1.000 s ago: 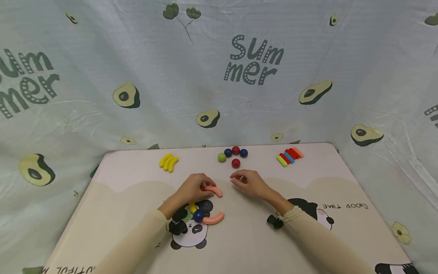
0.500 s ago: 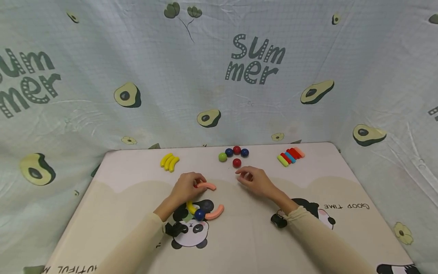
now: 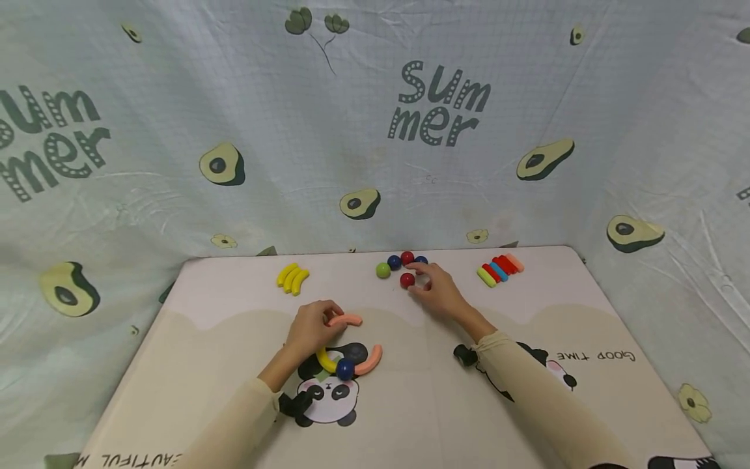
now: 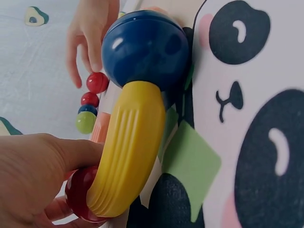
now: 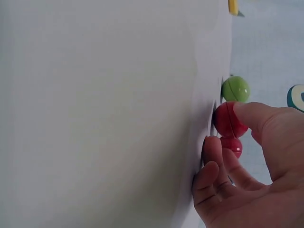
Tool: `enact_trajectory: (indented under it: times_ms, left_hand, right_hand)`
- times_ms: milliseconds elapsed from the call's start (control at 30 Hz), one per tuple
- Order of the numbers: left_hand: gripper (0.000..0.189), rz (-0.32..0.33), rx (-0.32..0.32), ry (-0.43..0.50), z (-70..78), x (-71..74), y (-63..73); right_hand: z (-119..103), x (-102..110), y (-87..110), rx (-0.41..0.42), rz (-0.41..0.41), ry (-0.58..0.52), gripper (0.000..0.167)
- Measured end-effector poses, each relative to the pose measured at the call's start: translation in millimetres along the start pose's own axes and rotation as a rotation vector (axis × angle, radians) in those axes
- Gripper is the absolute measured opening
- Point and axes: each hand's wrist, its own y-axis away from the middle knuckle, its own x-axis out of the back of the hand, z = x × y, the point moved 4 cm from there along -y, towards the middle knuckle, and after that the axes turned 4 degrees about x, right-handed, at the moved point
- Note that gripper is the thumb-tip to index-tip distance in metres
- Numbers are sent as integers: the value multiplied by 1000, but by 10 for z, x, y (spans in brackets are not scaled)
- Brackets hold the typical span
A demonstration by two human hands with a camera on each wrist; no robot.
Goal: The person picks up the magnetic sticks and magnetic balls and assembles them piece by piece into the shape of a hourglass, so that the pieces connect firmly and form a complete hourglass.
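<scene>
Head view: my left hand (image 3: 310,329) has the open loop of yellow stick (image 3: 325,360), blue ball (image 3: 345,369) and pink sticks (image 3: 370,362) by the panda print (image 3: 329,405), while my right hand (image 3: 441,292) is spread at the loose red ball (image 3: 407,281) near the green ball (image 3: 383,270). Left wrist view shows those fingers pinching a second red ball (image 4: 80,195) at the yellow stick's end. Right wrist view, my thumb overlaps the loose one without any real grip, so I'd guess it's pick-up time, which calls for closing thumb and fingertips around it.
</scene>
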Motion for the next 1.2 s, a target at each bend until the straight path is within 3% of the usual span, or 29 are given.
enact_trajectory:
  times_ms: [233,667,900,1200]
  left_hand:
    - [19,47,38,4,4,33,84]
    - [20,120,221,11,70,52,261]
    - [27,51,204,-25,132,26,270]
    - [24,-25,130,-46,143,-3,148]
  right_hand:
    - [-13,-31,-56,12,-21,17,44]
    - [26,22,-99,-59,-39,-4,41]
    - [6,47,-103,-41,-38,14,40]
    - [55,26,-74,-32,-64,29,37]
